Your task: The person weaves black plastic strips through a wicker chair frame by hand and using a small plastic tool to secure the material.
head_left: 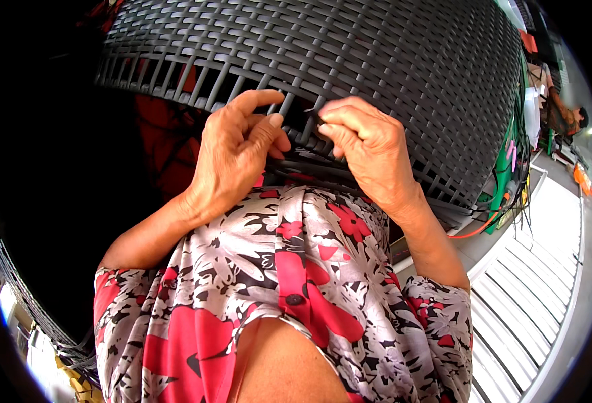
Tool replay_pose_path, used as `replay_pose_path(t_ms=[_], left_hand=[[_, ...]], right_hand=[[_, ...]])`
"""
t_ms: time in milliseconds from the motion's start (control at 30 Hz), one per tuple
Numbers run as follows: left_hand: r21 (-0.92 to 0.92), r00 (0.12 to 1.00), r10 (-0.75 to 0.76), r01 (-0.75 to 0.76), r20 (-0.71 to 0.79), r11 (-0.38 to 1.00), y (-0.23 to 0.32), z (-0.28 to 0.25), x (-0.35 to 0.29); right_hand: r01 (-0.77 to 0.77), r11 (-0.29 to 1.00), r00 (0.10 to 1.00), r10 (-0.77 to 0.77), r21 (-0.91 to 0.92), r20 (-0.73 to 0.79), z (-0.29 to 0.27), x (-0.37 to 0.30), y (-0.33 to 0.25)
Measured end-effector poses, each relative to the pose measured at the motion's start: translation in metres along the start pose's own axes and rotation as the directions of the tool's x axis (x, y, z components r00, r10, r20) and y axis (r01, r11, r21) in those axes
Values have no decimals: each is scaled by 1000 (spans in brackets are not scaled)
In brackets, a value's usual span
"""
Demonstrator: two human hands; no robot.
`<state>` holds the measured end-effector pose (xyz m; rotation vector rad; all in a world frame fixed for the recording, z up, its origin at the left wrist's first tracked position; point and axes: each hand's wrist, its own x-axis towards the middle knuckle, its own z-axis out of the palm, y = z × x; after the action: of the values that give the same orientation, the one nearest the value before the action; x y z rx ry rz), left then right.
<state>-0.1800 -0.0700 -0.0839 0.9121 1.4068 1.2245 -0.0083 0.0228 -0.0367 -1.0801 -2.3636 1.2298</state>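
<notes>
- One dark strand is probably light and bendy, springy enough to kink if turned too sharply; its smooth look suggests that it could slip in a loose pinch.
- Best hold, I judge: close to its tip, with the nearest upright steadied by the other hand.
- The woven panel should be firmer, its weave giving a little under pressure; it is best braced at the rim.
- The right hand seems to pinch the strand between thumb and forefinger, slightly blurred.
- The left hand has forefinger and thumb a little apart by the upright; whether its curled fingers grip anything, I cannot tell.
- The strand sits at the panel's lower edge, just beyond the floral shirt.
- The panel is dark grey, curved and closely woven, with gaps between bare uprights along the rim.
</notes>
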Motion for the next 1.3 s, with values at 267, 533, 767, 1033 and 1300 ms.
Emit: replay_pose_path(t_ms=[267,533,767,1033,1300], left_hand=[[-17,968,-206,211,146,977,15,-7,14],[586,998,30,-59,59,808,4,-6,21],[647,983,183,-159,31,746,-5,-3,26],[-290,989,-147,132,-30,948,-13,-20,-4],[-829,811,-268,555,520,71,-54,-10,-3]], right_hand=[[52,921,999,-48,-385,19,5,22,-8],[46,894,992,13,-445,128,9,29,-13],[100,908,994,-109,-407,1,26,23,-5],[-6,975,999,-5,-221,-52,24,33,-12],[-174,960,984,178,-219,0,11,23,-17]])
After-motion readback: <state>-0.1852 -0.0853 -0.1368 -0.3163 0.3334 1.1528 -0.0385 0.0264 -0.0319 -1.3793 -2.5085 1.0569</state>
